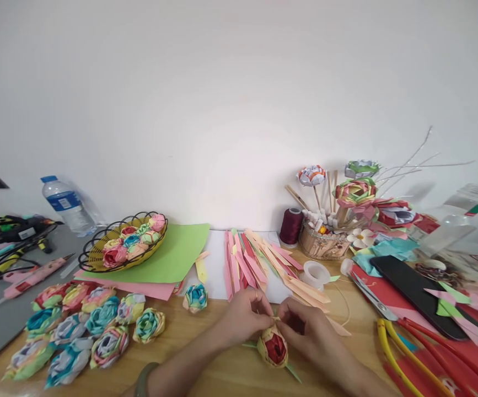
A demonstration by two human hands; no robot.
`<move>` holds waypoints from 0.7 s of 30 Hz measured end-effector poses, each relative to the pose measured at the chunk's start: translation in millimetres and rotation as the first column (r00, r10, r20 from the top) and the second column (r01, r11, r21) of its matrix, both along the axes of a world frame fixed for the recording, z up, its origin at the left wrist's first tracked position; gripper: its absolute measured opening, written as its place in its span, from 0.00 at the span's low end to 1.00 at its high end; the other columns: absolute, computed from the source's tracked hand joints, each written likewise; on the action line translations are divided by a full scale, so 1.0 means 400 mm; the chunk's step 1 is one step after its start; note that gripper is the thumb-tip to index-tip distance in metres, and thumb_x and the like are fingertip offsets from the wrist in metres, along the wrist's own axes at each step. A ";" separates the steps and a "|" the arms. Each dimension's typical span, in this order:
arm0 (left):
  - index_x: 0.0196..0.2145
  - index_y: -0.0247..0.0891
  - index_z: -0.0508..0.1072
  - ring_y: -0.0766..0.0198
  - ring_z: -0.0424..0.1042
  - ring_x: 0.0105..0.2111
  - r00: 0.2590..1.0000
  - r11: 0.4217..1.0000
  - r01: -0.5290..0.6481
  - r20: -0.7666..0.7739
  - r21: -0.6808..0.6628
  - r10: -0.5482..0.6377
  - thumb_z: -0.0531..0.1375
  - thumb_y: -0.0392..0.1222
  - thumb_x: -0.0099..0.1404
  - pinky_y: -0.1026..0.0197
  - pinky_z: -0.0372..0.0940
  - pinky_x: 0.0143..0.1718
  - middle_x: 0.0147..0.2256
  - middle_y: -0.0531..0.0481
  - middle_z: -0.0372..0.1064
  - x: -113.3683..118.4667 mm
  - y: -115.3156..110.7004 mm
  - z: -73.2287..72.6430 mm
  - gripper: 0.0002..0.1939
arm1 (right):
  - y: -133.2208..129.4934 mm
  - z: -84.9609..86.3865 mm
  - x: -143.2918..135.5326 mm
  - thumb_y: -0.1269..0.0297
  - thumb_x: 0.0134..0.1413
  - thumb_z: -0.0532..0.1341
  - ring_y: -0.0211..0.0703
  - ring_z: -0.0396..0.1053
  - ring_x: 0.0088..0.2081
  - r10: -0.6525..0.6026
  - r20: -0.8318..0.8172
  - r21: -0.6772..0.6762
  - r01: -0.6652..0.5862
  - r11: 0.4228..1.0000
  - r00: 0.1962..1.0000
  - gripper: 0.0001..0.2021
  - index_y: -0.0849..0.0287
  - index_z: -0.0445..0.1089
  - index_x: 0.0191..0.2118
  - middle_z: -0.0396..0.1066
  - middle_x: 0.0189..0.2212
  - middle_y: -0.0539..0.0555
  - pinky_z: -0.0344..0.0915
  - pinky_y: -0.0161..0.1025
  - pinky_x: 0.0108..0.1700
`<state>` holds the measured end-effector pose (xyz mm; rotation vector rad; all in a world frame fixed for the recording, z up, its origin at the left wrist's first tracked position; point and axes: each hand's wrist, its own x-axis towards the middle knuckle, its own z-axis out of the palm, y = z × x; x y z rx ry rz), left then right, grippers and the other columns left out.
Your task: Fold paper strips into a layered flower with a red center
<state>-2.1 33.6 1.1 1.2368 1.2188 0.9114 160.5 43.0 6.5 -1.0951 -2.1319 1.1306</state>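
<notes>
- Both the left hand and the right hand are angled inward, fingers bent, fingertips brought close together.
- The red-and-yellow paper flower is pinched at its far edge by both hands' fingertips, its body held just on their near side.
- Paper strips are spread just beyond the fingers.
</notes>
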 end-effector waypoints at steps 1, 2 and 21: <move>0.19 0.33 0.68 0.71 0.60 0.21 1.000 1.000 -0.016 -0.013 0.005 0.016 0.58 0.30 0.43 0.68 0.54 0.23 0.20 0.55 0.63 0.001 -0.001 -0.002 0.02 | -0.002 0.003 0.001 0.63 0.52 0.54 0.37 0.60 0.23 -0.002 0.043 0.056 0.000 0.998 0.999 0.07 0.58 0.63 0.26 0.65 0.21 0.48 0.54 0.33 0.25; 0.20 0.33 0.68 0.71 0.60 0.21 0.999 1.000 -0.029 -0.024 0.008 0.029 0.58 0.30 0.43 0.68 0.53 0.23 0.20 0.55 0.62 0.003 -0.001 -0.004 0.03 | -0.004 0.006 0.002 0.62 0.54 0.53 0.37 0.61 0.24 -0.005 0.086 0.110 -0.005 0.994 0.996 0.08 0.58 0.64 0.27 0.66 0.21 0.49 0.54 0.33 0.25; 0.25 0.32 0.71 0.69 0.66 0.24 0.975 0.986 -0.005 0.217 -0.167 0.042 0.62 0.44 0.48 0.65 0.62 0.29 0.23 0.52 0.67 -0.008 -0.004 0.053 0.11 | 0.012 0.005 0.034 0.68 0.56 0.52 0.36 0.66 0.23 -0.111 0.146 0.660 -0.014 0.751 0.983 0.05 0.59 0.64 0.32 0.70 0.23 0.50 0.57 0.32 0.26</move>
